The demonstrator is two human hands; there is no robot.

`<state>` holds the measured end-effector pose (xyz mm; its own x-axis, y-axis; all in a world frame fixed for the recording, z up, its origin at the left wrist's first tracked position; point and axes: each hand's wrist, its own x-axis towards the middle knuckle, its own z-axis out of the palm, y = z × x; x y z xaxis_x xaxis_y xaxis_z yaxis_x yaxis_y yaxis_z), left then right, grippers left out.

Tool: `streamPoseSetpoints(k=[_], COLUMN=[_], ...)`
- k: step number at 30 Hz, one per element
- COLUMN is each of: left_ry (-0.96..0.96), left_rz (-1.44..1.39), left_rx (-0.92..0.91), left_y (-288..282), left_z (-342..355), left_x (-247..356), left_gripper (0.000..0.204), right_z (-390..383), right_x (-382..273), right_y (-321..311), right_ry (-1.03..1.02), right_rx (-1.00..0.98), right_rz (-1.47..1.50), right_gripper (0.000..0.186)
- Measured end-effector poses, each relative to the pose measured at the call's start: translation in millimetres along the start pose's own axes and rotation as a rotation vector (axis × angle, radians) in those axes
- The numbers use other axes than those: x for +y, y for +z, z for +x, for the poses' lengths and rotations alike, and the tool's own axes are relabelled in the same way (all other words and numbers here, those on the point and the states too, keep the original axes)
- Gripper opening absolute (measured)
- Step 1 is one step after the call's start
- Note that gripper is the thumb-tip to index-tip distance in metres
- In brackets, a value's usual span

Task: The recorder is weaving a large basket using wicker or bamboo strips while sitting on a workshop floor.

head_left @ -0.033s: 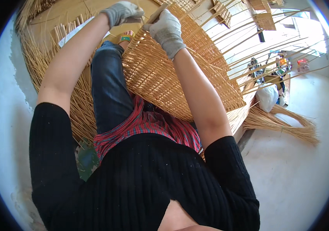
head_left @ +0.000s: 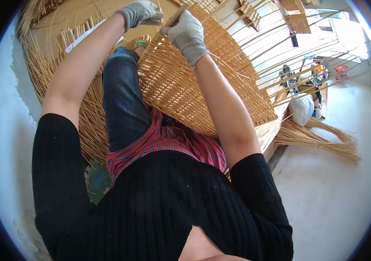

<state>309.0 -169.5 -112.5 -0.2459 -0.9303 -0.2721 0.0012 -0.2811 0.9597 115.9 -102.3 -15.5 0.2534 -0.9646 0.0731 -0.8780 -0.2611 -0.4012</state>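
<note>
My left hand [head_left: 144, 16], in a grey knit glove, is up at the top with fingers closed on a thin pale strand [head_left: 160, 9]. Just right of it, my right hand [head_left: 185, 32], also gloved, is closed round a flat wooden piece [head_left: 176, 15] at the top left edge of a woven wicker panel [head_left: 168, 87]. The panel slants across my lap, with many long loose stakes [head_left: 307, 56] sticking out to the right. My right forearm lies over the weave.
Loose straw [head_left: 42, 52] and a white sheet [head_left: 85, 35] lie left of my leg [head_left: 122, 95]. A straw bundle [head_left: 316, 139], a white bag [head_left: 300, 108] and assorted items are at right. More woven panels [head_left: 298, 24] are at the back. A wall [head_left: 3, 130] is close left.
My left hand has shifted slightly to the right, and the thin strand at its fingertips now shows more upright. My right hand and the panel look unmoved.
</note>
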Motion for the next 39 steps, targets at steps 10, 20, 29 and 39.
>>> streamPoseSetpoints(k=[10, 20, 29, 39], left_ry=[0.297, 0.189, 0.205, 0.194], left_rz=[1.01, 0.401, 0.062, 0.11], left_rx=[-0.239, -0.058, -0.001, -0.296], left_y=[45.7, 58.4, 71.9, 61.4], left_z=[-13.1, -19.4, -49.8, -45.6], left_x=[85.3, 47.9, 50.4, 46.7], left_gripper=[0.044, 0.031, 0.021, 0.051], right_z=[5.1, -45.1, 105.7, -41.5], right_x=[-4.5, -34.0, -13.9, 60.6], right_y=[11.9, 10.7, -27.4, -34.0], right_ry=[0.013, 0.137, 0.391, -0.188], right_rx=[0.125, 0.448, 0.783, 0.31], right_rz=[0.024, 0.54, 0.573, 1.396], right_gripper=[0.039, 0.063, 0.07, 0.062])
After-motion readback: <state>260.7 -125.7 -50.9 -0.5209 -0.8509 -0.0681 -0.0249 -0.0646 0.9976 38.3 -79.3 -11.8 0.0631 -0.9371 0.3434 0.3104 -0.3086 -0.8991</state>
